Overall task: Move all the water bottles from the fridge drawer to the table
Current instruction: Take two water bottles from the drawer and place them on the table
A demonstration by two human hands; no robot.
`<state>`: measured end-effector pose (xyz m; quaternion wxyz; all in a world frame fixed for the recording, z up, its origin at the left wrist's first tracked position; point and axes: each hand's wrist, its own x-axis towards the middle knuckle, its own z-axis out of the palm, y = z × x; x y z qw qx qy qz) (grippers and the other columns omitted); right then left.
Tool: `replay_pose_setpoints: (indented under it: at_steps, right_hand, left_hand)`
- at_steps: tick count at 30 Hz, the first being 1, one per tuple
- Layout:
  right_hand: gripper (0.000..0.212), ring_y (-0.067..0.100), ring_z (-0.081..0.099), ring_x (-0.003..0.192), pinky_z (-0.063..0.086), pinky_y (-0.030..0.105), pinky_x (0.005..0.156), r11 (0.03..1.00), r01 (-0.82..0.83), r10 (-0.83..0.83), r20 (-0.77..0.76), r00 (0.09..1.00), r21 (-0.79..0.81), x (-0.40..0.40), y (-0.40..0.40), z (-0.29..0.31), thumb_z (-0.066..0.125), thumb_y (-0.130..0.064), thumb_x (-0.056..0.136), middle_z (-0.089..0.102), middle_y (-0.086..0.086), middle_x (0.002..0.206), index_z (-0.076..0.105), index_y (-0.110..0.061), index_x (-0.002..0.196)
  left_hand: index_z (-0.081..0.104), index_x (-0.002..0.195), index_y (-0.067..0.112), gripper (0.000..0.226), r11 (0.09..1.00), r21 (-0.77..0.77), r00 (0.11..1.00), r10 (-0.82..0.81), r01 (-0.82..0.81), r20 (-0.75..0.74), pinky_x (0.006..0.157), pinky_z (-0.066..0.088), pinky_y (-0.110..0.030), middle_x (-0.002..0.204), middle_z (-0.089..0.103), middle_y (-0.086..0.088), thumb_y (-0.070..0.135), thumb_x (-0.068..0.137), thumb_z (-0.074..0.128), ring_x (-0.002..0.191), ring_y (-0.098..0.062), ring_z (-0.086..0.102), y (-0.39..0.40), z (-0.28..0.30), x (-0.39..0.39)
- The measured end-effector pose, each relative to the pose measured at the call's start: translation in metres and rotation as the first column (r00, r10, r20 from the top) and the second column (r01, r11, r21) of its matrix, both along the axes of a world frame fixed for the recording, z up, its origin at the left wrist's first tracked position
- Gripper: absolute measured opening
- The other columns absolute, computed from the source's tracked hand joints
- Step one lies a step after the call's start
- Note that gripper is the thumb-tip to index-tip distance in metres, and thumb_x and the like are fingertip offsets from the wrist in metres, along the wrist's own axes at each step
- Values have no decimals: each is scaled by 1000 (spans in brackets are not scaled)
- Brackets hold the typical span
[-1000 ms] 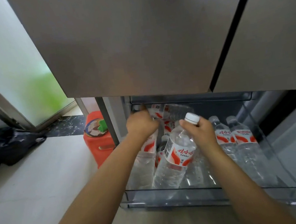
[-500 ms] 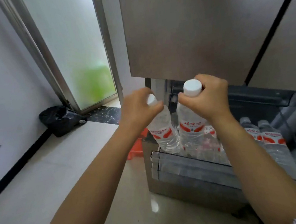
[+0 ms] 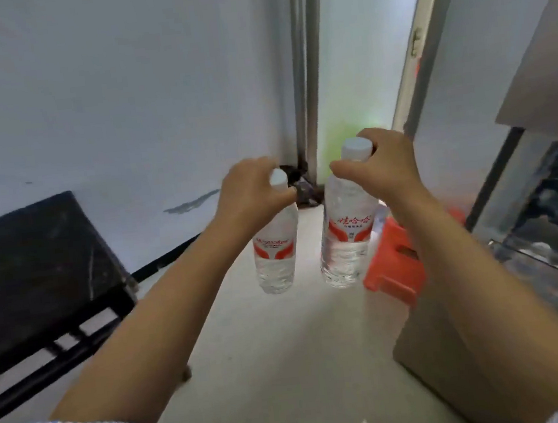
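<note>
Our left hand (image 3: 251,193) grips one water bottle (image 3: 274,249) by its top; our right hand (image 3: 383,166) grips another bottle (image 3: 347,235). Both hang over the floor (image 3: 287,365); the black table (image 3: 27,258) is left of us.

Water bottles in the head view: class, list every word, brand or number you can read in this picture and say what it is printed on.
"娃哈哈", red characters on the label of the bottle in the right hand.
Red lettering on the label of the bottle in the left hand: too blurred to read.
Small grey print under the characters on the right bottle: too small to read.
Nothing readable elsewhere.
</note>
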<state>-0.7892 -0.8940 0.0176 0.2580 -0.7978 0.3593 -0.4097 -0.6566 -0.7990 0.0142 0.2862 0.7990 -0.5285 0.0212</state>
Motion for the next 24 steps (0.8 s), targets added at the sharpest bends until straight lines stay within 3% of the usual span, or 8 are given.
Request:
replay_pose_setpoints:
  at_steps: [5,8,10,13,17,20,24]
  right_hand:
    - [38,5,41,53,32,9,47,940,-334,338,-70,938,62,112,75,-14,72,-14,75,42,-7,56,41,-21,53]
    - [23,14,48,63,39,18,59,875,-482,484,-142,863,54,181,114,-20,73,-21,75,50,1,63,53,-12,68]
    - [29,8,45,58,37,15,56,824,-565,562,-181,807,41,227,135,-23,73,-26,76,48,-4,61,50,-16,62]
    - [34,4,43,57,28,10,50,757,-653,643,-219,734,31,294,163,-26,73,-30,77,44,-10,60,46,-21,59]
    - [24,13,50,74,31,9,53,669,-743,716,-255,649,-10,378,191,-26,72,-33,78,53,0,77,61,-12,82]
    - [38,13,53,78,40,14,59,597,-802,765,-286,577,-23,459,219,-24,71,-36,78,56,2,83,67,-3,96]
    - [38,13,53,80,42,21,68,559,-829,786,-322,528,5,559,242,-19,71,-34,77,62,5,90,67,-3,99]
  left_hand:
    - [60,116,3,40,959,101,965,263,-264,20,80,41,-29,115,63,-13,30,86,62,105,-25,57,119,-11,93]
    - [56,116,8,37,908,108,913,407,-405,4,77,37,-24,114,62,-11,28,86,63,93,-19,52,175,-19,140]
    - [51,120,12,40,872,76,873,487,-484,-33,76,39,-24,116,60,-9,25,85,65,89,-14,48,207,-22,168]
    - [45,130,18,50,808,79,806,589,-584,-62,88,46,-28,128,55,-6,24,85,66,103,-20,55,244,-26,214]
    - [51,127,19,45,736,160,741,671,-657,-43,96,46,-30,132,56,-3,26,86,65,117,-21,55,272,-26,283]
    - [59,120,17,35,679,229,695,719,-697,-15,94,46,-29,128,59,-4,27,87,63,114,-20,56,292,-21,352]
    - [62,107,12,26,613,276,636,772,-740,-10,79,41,-23,116,62,-8,29,87,62,92,-15,53,316,-13,444]
